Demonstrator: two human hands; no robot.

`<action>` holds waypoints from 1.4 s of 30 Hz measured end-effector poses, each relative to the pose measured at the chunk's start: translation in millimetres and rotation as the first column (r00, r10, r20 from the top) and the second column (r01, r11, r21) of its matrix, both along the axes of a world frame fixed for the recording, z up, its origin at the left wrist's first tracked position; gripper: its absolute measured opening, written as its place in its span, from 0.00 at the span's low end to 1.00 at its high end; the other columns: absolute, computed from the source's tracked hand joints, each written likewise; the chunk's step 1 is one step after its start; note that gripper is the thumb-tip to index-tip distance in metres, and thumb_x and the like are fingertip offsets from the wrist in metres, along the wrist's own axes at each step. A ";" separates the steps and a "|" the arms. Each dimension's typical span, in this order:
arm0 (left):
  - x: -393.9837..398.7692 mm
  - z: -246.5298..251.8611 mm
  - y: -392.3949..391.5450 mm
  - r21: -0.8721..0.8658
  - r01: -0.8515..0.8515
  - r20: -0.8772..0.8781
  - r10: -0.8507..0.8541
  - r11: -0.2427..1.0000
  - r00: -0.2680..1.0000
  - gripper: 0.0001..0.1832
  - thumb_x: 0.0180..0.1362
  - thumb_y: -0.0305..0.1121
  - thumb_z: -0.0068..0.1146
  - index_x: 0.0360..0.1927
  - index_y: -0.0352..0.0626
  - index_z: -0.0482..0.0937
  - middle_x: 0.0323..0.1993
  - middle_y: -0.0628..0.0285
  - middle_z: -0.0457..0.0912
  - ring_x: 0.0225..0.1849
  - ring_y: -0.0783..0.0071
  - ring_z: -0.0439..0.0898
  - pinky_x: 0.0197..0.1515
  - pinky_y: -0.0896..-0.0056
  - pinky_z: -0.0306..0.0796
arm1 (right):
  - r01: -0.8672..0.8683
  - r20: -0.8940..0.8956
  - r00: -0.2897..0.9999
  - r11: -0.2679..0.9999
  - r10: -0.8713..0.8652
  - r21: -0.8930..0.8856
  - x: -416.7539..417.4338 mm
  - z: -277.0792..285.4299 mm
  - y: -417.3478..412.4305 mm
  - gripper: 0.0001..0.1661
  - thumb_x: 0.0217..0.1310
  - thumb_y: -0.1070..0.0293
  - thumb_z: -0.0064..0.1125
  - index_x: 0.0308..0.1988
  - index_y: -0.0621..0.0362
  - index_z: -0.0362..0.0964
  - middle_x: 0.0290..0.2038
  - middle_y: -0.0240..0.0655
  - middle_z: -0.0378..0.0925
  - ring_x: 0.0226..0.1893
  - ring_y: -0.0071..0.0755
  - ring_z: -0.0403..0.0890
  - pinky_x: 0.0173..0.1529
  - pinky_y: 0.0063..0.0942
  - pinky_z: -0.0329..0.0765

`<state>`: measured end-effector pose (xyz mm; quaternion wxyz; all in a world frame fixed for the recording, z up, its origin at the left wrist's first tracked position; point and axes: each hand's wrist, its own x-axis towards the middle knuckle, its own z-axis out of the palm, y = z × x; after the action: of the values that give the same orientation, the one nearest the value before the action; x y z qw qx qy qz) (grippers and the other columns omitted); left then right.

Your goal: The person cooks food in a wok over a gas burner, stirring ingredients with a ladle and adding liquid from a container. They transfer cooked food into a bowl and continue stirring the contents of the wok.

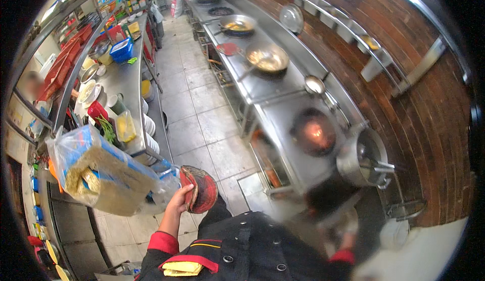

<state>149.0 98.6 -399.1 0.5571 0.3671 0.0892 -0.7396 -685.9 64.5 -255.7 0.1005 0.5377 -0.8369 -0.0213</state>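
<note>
My left hand grips a red and dark patterned item, a folded pad or a cap; I cannot tell which. Just left of it is a large clear plastic bag with blue print and tan, straw-like contents. My right hand is low at the right beside the stove's near end, blurred, against a pale smeared shape. Whether it holds anything is not clear. Above it is a dark, blurred area at the counter's end. A burner glows orange on the steel stove counter.
A large metal pot with utensils stands at the stove's right. Farther along are a small pan and two woks. Left is a steel worktable with bowls, a blue basket and a yellow-filled container. Between them runs a tiled floor. Another person is at far left.
</note>
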 end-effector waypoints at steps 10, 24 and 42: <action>206.0 41.0 -122.7 -0.069 -0.302 -0.001 0.303 0.951 0.953 0.19 0.64 0.43 0.56 0.51 0.40 0.78 0.45 0.56 0.84 0.45 0.62 0.84 0.53 0.57 0.77 | -0.310 0.439 0.839 0.945 0.322 -0.102 474.8 -23.9 -292.1 0.18 0.63 0.58 0.61 0.29 0.63 0.79 0.24 0.42 0.80 0.26 0.38 0.80 0.35 0.39 0.74; 361.1 86.7 -282.1 -0.260 -0.389 0.234 0.448 0.884 0.863 0.24 0.58 0.33 0.62 0.56 0.37 0.73 0.48 0.57 0.81 0.48 0.65 0.82 0.54 0.60 0.76 | -0.827 0.979 0.205 0.531 -0.016 0.182 872.4 -81.9 -494.2 0.34 0.65 0.70 0.59 0.67 0.53 0.58 0.36 0.35 0.78 0.30 0.26 0.82 0.30 0.26 0.78; 652.9 84.2 -475.8 0.073 -0.652 0.911 -0.317 0.754 -0.265 0.32 0.51 0.23 0.56 0.63 0.39 0.67 0.54 0.44 0.77 0.57 0.45 0.76 0.60 0.55 0.69 | -0.203 0.965 0.025 0.944 -0.261 0.261 1172.5 -168.9 -1051.4 0.36 0.64 0.43 0.57 0.62 0.50 0.60 0.61 0.42 0.66 0.55 0.53 0.73 0.54 0.53 0.72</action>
<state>802.0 -377.3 -314.9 0.3643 0.9259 -0.0982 0.0186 486.5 -986.9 -424.6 -0.6041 0.3885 -0.6604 0.2192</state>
